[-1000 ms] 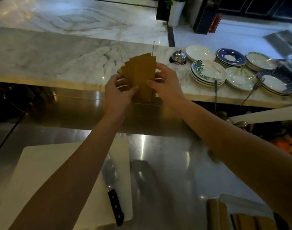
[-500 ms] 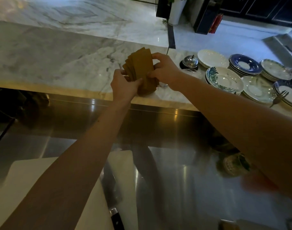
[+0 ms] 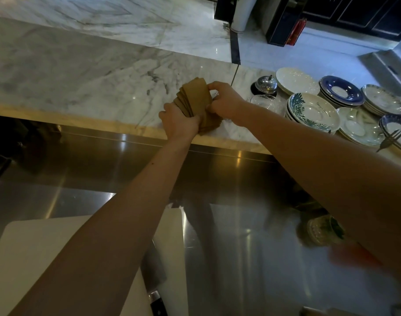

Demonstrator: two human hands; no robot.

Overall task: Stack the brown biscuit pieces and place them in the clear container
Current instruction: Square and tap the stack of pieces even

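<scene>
1. Head view, the hold: The left hand and the right hand both grasped the fanned brown biscuit pieces over the marble bench. The left fingers were clenched around the lower left part of the pile, and the right fingers pinched its upper right edge. The lower end of the pile seemed to touch the marble near the front edge, but this could not be told with certainty.

2. Head view, first risk: The pieces were not yet aligned; their edges stepped out like cards. If the hands squeezed the fan together too hard, a thin piece would probably snap or crumble.

3. Head view, second risk: The pile stood close to the front edge of the bench. A piece that slipped out of the loose fan could fall over the edge onto the steel surface below.

4. Head view, third risk: The clear container was just to the right of the right hand, between it and the stacked plates. A hasty move to the right could knock the glass or the plates, and a wide fan would likely not fit inside.
</scene>
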